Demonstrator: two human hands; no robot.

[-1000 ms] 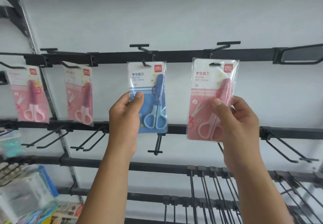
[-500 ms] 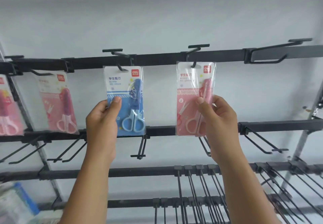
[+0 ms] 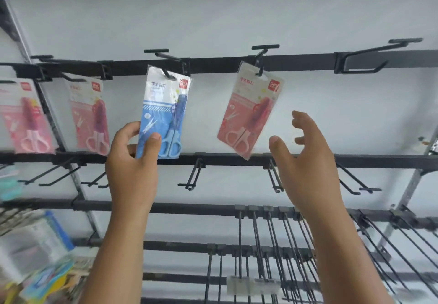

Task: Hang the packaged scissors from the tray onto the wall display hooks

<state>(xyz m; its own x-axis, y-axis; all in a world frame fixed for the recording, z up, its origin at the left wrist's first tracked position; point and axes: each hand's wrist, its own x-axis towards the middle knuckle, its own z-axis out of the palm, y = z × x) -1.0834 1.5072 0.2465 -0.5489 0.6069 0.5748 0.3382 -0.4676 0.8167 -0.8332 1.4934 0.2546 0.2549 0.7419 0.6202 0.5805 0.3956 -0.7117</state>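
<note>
The right hand (image 3: 305, 161), which gripped the pink scissors pack (image 3: 248, 114) half a second ago, has let go and hovers just right of it with fingers spread. The left hand (image 3: 132, 161) still pinches the blue scissors pack (image 3: 163, 114) at its lower left edge. Both packs hang mid-frame on hooks (image 3: 260, 65), long axes near upright, bottoms swung left, blades pointing up.

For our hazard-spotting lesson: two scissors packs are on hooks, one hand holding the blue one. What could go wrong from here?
The pink pack hangs tilted on its hook, the right hand open and clear of it; it might slip off. The left hand pinches the blue pack by a lower corner; a tug could drag it off its own hook.
</note>
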